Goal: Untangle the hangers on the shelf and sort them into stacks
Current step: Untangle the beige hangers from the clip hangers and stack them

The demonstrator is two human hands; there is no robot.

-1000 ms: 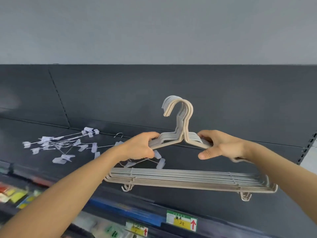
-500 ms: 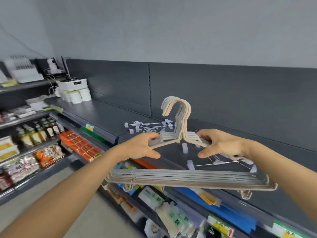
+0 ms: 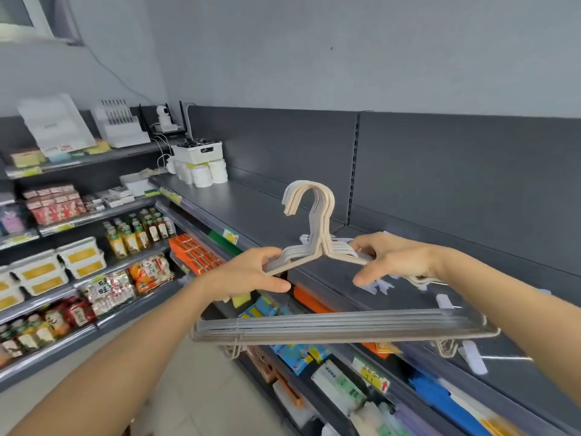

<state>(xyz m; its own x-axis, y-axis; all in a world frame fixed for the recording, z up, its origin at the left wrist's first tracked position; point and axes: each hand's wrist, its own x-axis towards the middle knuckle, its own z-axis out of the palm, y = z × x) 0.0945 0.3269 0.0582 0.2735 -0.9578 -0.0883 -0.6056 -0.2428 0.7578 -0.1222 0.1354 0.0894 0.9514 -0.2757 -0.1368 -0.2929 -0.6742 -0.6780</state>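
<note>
A bundle of beige plastic hangers (image 3: 345,325) is held up in the air in front of the person, nested flat against one another. Their hooks stand upright and curl to the left, and their bottom bars lie nearly level below both wrists.

The left hand (image 3: 248,273) grips the left shoulder of the bundle. Its fingers are curled over the sloping arms and its thumb is stretched out beneath them. The right hand (image 3: 399,262) grips the right shoulder in the same way, fingers wrapped over the top and thumb pointing down and to the left. The necks and hooks rise between the 2 hands, and the rest of each hanger hangs below them.

The bundle is over the front edge of the dark grey top shelf (image 3: 257,215) and does not touch it. White clips on thin wire (image 3: 471,361) lie on that shelf behind and below the right hand. They are blurred, and how they are joined cannot be told.

Far back on the shelf, well apart from the hangers, white rolls (image 3: 204,176) stand under a white basket (image 3: 198,151). The lower shelves to the left carry bottles (image 3: 138,232) and orange packets (image 3: 195,254).
</note>
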